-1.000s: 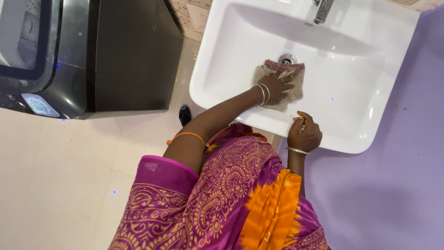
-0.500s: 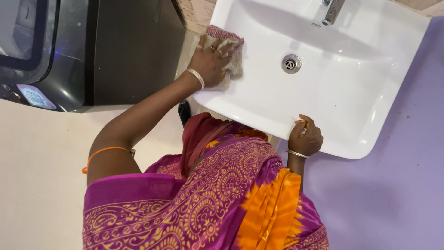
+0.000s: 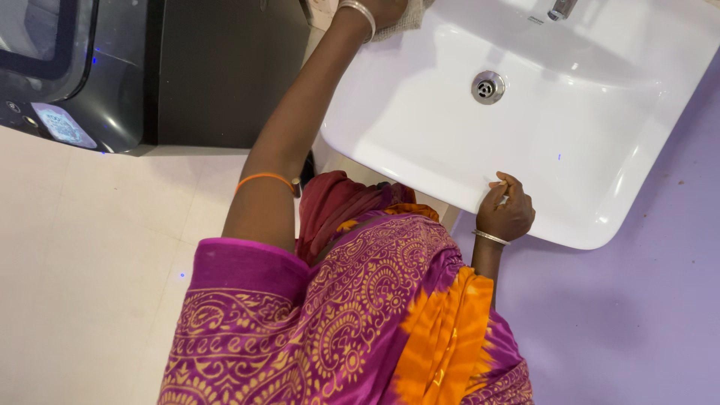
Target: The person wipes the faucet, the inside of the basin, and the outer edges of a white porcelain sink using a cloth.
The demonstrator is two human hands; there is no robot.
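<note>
A white washbasin (image 3: 600, 225) fills the upper right, with a metal drain (image 3: 487, 87) in its bowl and the base of a tap (image 3: 561, 9) at the top edge. My left hand (image 3: 379, 9) reaches to the basin's far left corner and is mostly cut off by the frame. It presses a beige cloth (image 3: 403, 18) against the rim there. My right hand (image 3: 506, 214) grips the basin's near front rim, fingers curled over the edge. Bangles show on both wrists.
A dark washing machine (image 3: 75, 75) and a black cabinet (image 3: 217, 75) stand left of the basin. A purple wall (image 3: 637, 315) runs along the right. Pale floor tiles (image 3: 90, 285) lie at the lower left.
My left hand carried the cloth from beside the drain to the basin's left rim, then on to the far left corner. My right hand stayed on the front rim.
</note>
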